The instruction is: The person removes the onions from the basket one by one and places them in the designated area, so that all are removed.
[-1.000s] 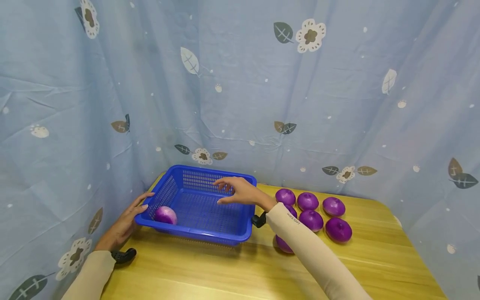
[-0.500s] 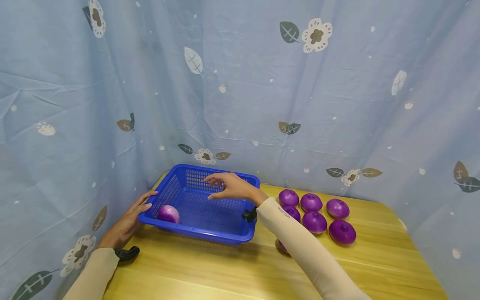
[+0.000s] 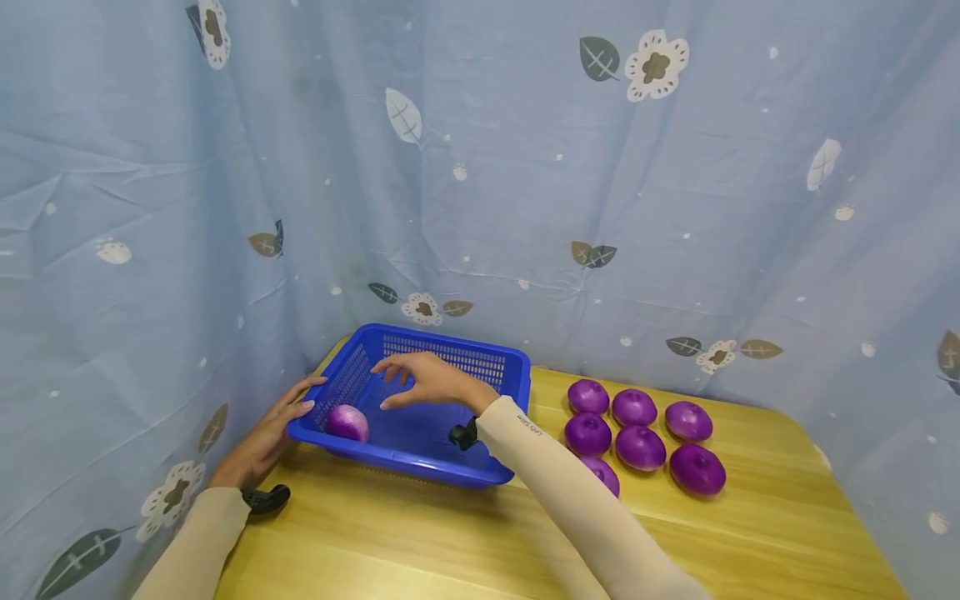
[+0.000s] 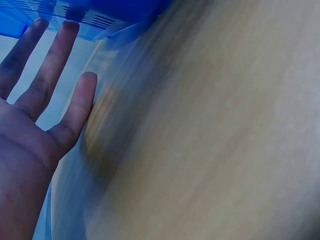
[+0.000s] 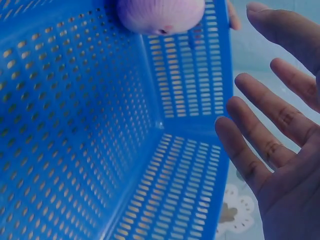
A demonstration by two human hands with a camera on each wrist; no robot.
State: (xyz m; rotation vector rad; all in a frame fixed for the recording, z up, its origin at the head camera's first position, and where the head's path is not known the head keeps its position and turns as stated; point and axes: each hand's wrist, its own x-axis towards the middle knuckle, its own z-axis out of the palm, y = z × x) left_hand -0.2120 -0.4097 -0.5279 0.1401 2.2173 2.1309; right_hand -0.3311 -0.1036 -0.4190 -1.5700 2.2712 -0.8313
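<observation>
A blue plastic basket [image 3: 420,461] with slotted walls sits on the table, a purple onion [image 3: 347,424] lying in its front left corner. At the basket's left side is my left hand [image 3: 268,432], its fingertips at the rim; the left wrist view shows straight fingers [image 4: 52,65] reaching the slotted wall. Above the basket's inside hovers my right hand [image 3: 427,382], fingers relaxed and apart, holding nothing. In the right wrist view its fingers [image 5: 267,110] are spread, with the onion [image 5: 161,14] lying apart from them.
Right of the basket, several purple onions [image 3: 640,448] stand in loose rows on the yellow wooden table [image 3: 780,517]. A blue floral curtain [image 3: 495,167] hangs behind and along the left side. My right forearm crosses in front of the basket's right end.
My right hand has moved left over the basket, towards the onion inside. The head view has turned slightly left. My left hand stays at the rim.
</observation>
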